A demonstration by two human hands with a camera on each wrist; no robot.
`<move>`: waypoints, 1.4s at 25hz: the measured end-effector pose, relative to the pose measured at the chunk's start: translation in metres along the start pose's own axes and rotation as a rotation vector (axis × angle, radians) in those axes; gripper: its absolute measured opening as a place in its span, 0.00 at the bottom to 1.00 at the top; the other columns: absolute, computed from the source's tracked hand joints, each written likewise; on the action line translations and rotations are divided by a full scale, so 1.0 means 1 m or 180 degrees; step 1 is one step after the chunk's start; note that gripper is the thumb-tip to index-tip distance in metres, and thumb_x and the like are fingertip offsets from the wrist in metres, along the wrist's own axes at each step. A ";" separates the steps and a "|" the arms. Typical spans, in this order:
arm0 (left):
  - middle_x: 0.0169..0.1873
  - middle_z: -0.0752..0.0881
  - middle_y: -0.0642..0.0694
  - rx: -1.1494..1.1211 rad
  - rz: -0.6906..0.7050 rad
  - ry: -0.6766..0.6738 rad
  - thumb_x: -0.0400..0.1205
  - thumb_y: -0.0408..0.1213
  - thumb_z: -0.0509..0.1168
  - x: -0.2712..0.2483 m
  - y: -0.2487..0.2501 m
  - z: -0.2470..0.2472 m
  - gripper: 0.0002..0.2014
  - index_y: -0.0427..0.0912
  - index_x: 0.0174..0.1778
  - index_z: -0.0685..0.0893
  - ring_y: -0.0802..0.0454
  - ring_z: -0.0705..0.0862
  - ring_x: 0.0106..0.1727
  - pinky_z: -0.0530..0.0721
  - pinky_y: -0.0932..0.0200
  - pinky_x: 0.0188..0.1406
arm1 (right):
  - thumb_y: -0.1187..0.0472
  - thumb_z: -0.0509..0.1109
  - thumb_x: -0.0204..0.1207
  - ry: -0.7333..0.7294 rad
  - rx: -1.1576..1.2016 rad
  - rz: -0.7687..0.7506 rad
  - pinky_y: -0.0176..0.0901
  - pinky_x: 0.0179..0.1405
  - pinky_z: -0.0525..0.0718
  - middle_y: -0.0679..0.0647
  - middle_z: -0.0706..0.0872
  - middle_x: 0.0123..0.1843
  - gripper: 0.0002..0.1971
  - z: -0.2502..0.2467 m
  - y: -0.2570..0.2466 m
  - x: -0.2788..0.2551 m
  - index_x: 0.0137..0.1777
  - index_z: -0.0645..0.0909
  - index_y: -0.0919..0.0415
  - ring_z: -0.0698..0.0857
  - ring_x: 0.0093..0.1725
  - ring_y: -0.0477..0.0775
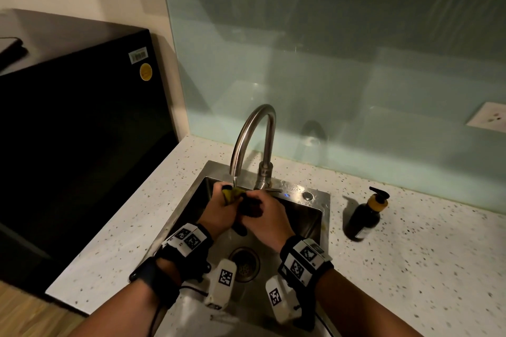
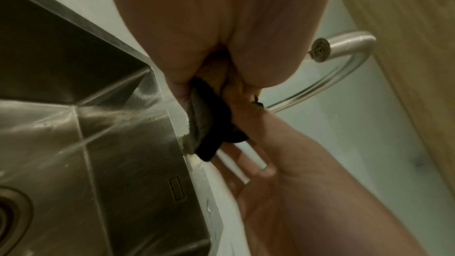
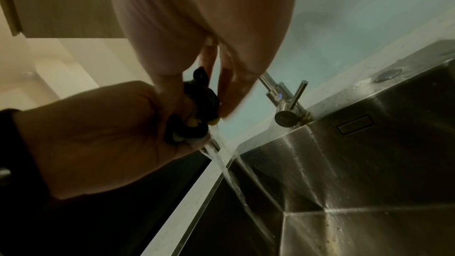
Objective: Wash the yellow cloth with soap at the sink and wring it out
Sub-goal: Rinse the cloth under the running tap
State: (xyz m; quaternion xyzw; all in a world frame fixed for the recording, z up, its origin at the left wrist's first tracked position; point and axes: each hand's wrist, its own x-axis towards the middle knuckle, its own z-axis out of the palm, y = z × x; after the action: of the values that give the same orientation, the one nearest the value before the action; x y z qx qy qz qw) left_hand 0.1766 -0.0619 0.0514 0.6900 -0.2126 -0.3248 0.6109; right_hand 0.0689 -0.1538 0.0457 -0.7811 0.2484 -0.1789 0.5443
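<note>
both hands (image 1: 243, 213) wring cloth (image 1: 232, 194)

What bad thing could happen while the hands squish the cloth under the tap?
Water could splash out: it runs off the yellow cloth close to the sink edge, seen from the right wrist, so the countertop might get wet. The cloth could also slip, since the left hand and right hand grip it bunched and wet. The wrist-worn gear sits near the stream and might get wet.
</note>
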 end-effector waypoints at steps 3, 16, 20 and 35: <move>0.52 0.86 0.35 -0.0301 -0.0148 0.0021 0.88 0.32 0.64 -0.002 0.005 0.002 0.13 0.45 0.63 0.68 0.42 0.90 0.47 0.89 0.51 0.36 | 0.61 0.84 0.65 -0.0360 0.0037 -0.0007 0.36 0.61 0.84 0.44 0.82 0.65 0.37 -0.001 0.001 -0.003 0.72 0.72 0.44 0.83 0.63 0.43; 0.53 0.91 0.43 0.0541 -0.0127 -0.0071 0.81 0.43 0.73 -0.005 -0.003 -0.017 0.15 0.51 0.62 0.79 0.39 0.92 0.52 0.91 0.34 0.54 | 0.69 0.79 0.69 -0.0140 -0.0298 -0.0281 0.36 0.61 0.86 0.48 0.85 0.65 0.33 0.005 -0.010 0.001 0.74 0.77 0.50 0.85 0.62 0.44; 0.52 0.90 0.39 0.0178 -0.0213 0.0031 0.86 0.36 0.66 -0.004 -0.003 -0.022 0.10 0.42 0.62 0.78 0.43 0.91 0.50 0.92 0.43 0.49 | 0.65 0.84 0.64 -0.0268 -0.0414 -0.0477 0.31 0.65 0.81 0.44 0.77 0.69 0.41 0.013 -0.003 -0.004 0.76 0.73 0.48 0.79 0.66 0.39; 0.52 0.87 0.44 0.0592 0.0374 -0.0336 0.88 0.37 0.64 -0.009 0.011 -0.012 0.10 0.39 0.62 0.77 0.47 0.87 0.57 0.88 0.54 0.56 | 0.61 0.83 0.63 0.0046 -0.0426 -0.0491 0.34 0.63 0.83 0.45 0.82 0.67 0.38 0.003 -0.003 -0.004 0.73 0.74 0.42 0.81 0.65 0.38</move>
State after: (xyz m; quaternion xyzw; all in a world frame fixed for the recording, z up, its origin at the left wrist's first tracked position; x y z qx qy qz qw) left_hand 0.1800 -0.0491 0.0641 0.7121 -0.3137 -0.3032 0.5501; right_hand 0.0677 -0.1478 0.0478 -0.8312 0.2028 -0.2089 0.4737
